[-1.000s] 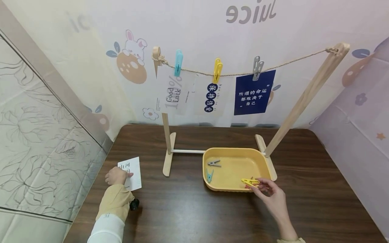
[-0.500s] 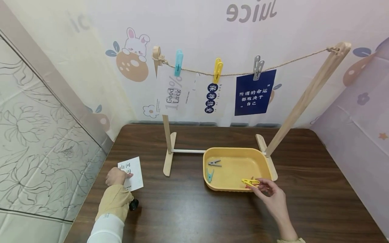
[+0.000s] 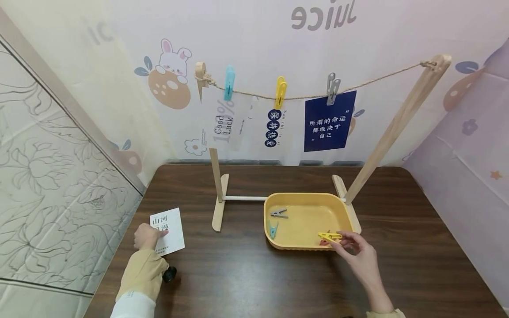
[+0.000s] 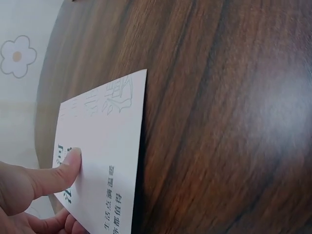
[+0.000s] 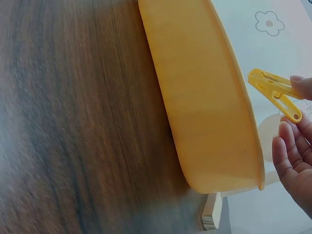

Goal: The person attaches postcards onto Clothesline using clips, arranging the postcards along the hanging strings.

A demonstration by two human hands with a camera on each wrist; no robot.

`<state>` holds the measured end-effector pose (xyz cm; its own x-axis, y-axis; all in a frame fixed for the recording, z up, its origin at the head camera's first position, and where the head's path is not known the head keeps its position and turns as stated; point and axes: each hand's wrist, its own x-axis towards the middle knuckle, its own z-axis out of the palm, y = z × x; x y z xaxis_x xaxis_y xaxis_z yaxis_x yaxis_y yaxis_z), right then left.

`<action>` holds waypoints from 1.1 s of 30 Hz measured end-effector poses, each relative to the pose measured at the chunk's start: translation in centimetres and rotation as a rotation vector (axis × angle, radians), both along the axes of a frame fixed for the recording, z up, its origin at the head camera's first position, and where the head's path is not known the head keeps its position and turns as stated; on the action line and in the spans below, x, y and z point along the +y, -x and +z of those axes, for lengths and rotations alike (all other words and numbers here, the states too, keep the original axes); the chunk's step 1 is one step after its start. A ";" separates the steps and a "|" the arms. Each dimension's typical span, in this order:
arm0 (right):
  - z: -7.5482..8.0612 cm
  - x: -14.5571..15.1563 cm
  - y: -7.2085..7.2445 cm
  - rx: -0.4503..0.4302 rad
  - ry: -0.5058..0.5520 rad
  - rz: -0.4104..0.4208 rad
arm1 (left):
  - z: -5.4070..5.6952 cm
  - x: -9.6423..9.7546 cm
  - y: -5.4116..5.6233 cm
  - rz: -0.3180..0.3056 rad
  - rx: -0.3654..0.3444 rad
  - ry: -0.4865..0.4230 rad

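My left hand [image 3: 146, 236] grips a white card [image 3: 173, 229] with dark printed characters at the table's left side. In the left wrist view, the thumb [image 4: 68, 168] lies on top of the card and curled fingers are under its edge. Over the front right rim of a yellow tray [image 3: 306, 246], my right hand [image 3: 359, 254] pinches a yellow clothespin [image 3: 329, 236]. The right wrist view shows thumb and finger on the clothespin's handle ends. Inside the tray lie a grey clothespin [image 3: 279, 213], a teal clothespin [image 3: 273, 229] and a partly hidden red clothespin [image 3: 324, 242].
Behind the tray stands a wooden frame [image 3: 391, 132] with a rope [image 3: 381, 81] strung across. Three cards hang there: a white one [image 3: 222, 137] under a blue clothespin [image 3: 229, 84], a pale one [image 3: 286, 132] under a yellow one, and a navy one [image 3: 326, 143] under a grey one.
The head view has shifted slightly. My left hand and the card have moved a little left, and more of the print shows. The right hand, still pinching the yellow clothespin, has barely moved.
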<state>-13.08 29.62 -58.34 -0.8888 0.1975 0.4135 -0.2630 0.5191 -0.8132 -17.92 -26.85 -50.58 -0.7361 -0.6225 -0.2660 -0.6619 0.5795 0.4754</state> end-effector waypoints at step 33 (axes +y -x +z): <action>15.4 -2.1 -2.1 0.023 -0.351 0.117 | 5.4 1.7 -2.1 -0.180 0.341 -0.100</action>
<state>-11.03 27.48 -42.91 -0.8867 -0.0620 0.4581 -0.3528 0.7309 -0.5842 -15.77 -25.14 -45.20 -0.8875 -0.4589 -0.0405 -0.3488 0.6118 0.7100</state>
